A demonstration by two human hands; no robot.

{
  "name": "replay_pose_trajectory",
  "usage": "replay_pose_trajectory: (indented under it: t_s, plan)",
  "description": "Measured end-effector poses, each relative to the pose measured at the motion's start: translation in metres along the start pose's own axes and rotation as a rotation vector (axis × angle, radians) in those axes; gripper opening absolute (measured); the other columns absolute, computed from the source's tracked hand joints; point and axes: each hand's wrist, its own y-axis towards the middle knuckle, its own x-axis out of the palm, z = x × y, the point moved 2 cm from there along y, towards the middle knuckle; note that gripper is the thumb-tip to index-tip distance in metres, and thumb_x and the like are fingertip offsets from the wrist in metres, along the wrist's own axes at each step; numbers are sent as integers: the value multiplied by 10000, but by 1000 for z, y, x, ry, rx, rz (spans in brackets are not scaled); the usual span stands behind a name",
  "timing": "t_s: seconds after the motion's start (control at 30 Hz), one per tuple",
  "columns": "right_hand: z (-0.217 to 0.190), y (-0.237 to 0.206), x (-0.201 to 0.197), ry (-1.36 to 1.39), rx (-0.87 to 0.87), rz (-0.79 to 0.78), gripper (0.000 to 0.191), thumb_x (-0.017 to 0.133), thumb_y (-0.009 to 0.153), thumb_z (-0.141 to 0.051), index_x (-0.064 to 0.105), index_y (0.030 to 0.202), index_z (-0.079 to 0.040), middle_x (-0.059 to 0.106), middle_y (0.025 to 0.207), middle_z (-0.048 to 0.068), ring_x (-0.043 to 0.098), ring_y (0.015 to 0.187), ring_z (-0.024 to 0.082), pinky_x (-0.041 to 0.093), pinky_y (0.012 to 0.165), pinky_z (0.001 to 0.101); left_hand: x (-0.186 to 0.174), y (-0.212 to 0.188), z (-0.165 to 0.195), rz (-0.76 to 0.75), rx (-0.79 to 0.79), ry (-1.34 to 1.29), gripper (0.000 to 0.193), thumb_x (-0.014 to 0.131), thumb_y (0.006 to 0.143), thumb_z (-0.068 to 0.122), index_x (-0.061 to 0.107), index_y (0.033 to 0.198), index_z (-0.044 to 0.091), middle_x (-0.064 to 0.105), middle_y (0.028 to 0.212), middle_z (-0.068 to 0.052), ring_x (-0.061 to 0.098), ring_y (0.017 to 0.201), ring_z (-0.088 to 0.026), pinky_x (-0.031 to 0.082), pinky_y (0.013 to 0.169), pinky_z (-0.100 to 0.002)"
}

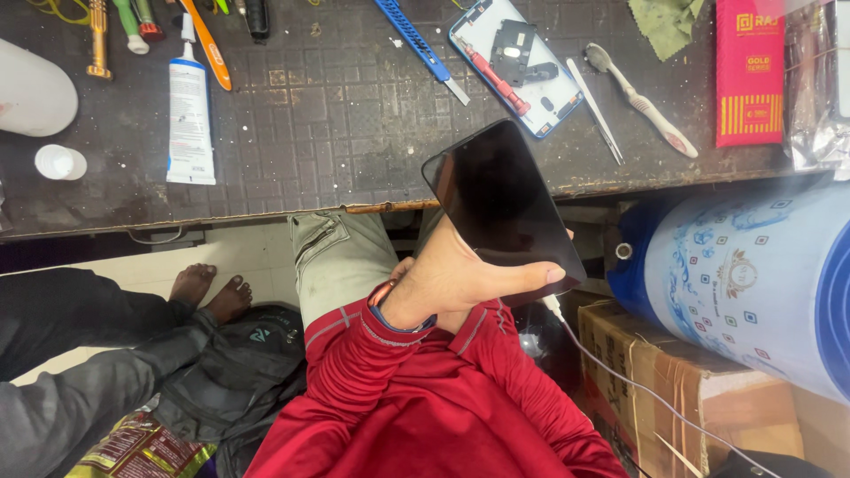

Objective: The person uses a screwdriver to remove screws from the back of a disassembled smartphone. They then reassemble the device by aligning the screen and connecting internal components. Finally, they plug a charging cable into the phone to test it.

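A dark, worn workbench [336, 124] with a gridded mat surface, speckled with pale specks and scuffs, fills the upper part of the head view, its front edge running across the middle. Below that edge, one hand [452, 279] in a red sleeve [398, 389] closes around the lower end of a black smartphone [500, 204], thumb stretched along its right side and the palm behind it; the dark screen faces up and the phone is raised in front of the bench edge, tilted, over the person's lap. Which hand this is cannot be told for sure, and no second hand of the wearer shows. A white cable [620, 376] runs from below the phone down toward the lower right. On the bench lie a white tube of glue [190, 111], an orange-handled tool [208, 44], a blue flat tool [421, 44], an opened phone back shell [518, 62] with a red-handled screwdriver [496, 80] across it, metal tweezers [595, 111], a toothbrush [642, 102], a green cloth [666, 22] and a red box [750, 75]. At the left edge sit a white bottle [31, 93] and a small white cap [60, 162]. Under the bench, a pale floor [252, 252] shows another person's bare feet [211, 292], a black backpack [243, 363], a cardboard box [673, 389] and a large blue and white patterned drum [753, 274] to the right.
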Motion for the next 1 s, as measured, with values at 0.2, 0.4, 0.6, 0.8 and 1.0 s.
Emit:
replay_pose_trajectory:
  t_s: [0.2, 0.4, 0.6, 0.8, 1.0]
  plan:
    - [3, 3, -1, -4, 1, -3, 317, 727, 766, -26, 616, 1062, -51, 664, 925, 123, 661, 875, 295, 527, 770, 400, -1, 1, 2, -7, 6, 17, 281, 849, 845, 94, 727, 1092, 38, 756, 1047, -22, 715, 964, -109, 595, 897, -278]
    - [2, 6, -1, 2, 4, -13, 317, 727, 769, -29, 615, 1065, -50, 664, 929, 125, 661, 878, 296, 527, 773, 401, -2, 0, 4, -23, 34, 4, 290, 839, 868, 111, 721, 1125, 46, 761, 1103, -19, 716, 1011, -107, 589, 936, -274]
    - [1, 6, 0, 4, 11, -17, 317, 726, 772, -32, 615, 1068, -49, 664, 933, 126, 662, 882, 297, 527, 775, 402, -1, 0, 4, -15, 44, 36, 283, 846, 860, 119, 724, 1105, 47, 759, 1075, -13, 714, 984, -107, 589, 914, -274]
    - [1, 7, 2, 4, 16, -20, 317, 725, 775, -34, 615, 1071, -48, 665, 937, 128, 662, 886, 299, 527, 777, 403, -2, -2, 1, -8, 48, 39, 286, 857, 849, 128, 719, 1086, 48, 744, 1036, -2, 701, 952, -101, 585, 888, -275]
    - [1, 9, 2, 6, 20, -23, 317, 724, 778, -37, 614, 1075, -47, 665, 941, 129, 662, 889, 300, 528, 780, 404, -3, -2, 0, 6, 40, 51, 302, 865, 839, 141, 717, 1084, 48, 740, 1028, 0, 699, 942, -100, 586, 876, -277]
